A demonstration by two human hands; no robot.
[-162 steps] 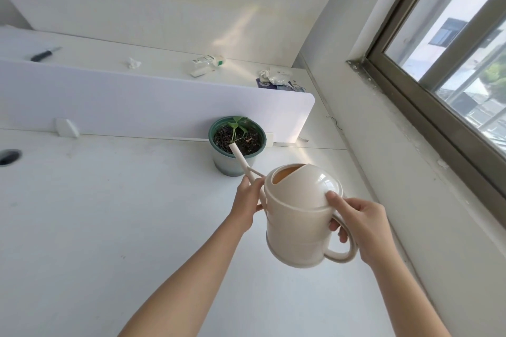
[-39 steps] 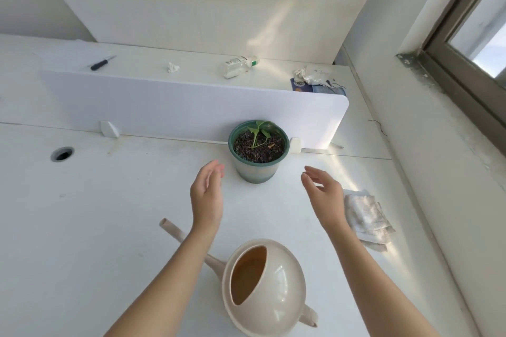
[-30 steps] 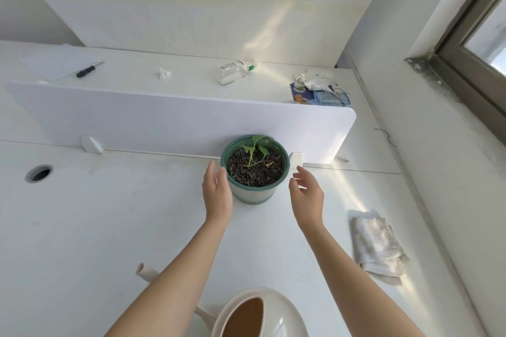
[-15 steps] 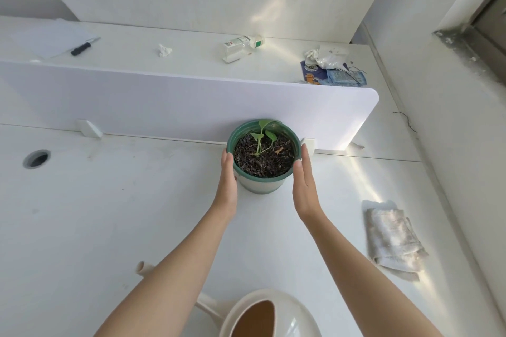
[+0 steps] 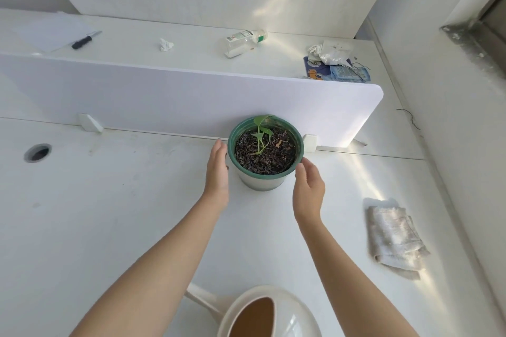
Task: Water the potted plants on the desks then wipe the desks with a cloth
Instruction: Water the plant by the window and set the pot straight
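A green-rimmed plant pot (image 5: 260, 182) with dark soil and a small green seedling stands on the white desk (image 5: 109, 213), close against the white divider panel (image 5: 178, 98). My left hand (image 5: 217, 172) lies flat against the pot's left side. My right hand (image 5: 309, 189) touches its right side, fingertips at the rim. A cream watering can (image 5: 295, 309) stands at the bottom edge between my forearms, spout pointing left. A crumpled grey-white cloth (image 5: 394, 238) lies on the desk to the right.
Beyond the divider, the far desk holds a black-handled tool (image 5: 83, 41) on paper, a tissue wad (image 5: 165, 44), a lying bottle (image 5: 243, 38) and blue packets (image 5: 336, 68). A cable hole (image 5: 37, 152) sits at the left. A wall and window sill bound the right.
The watering can went from pouring into the pot to standing on the desk near me. Both hands then reached forward and closed in on the pot's sides.
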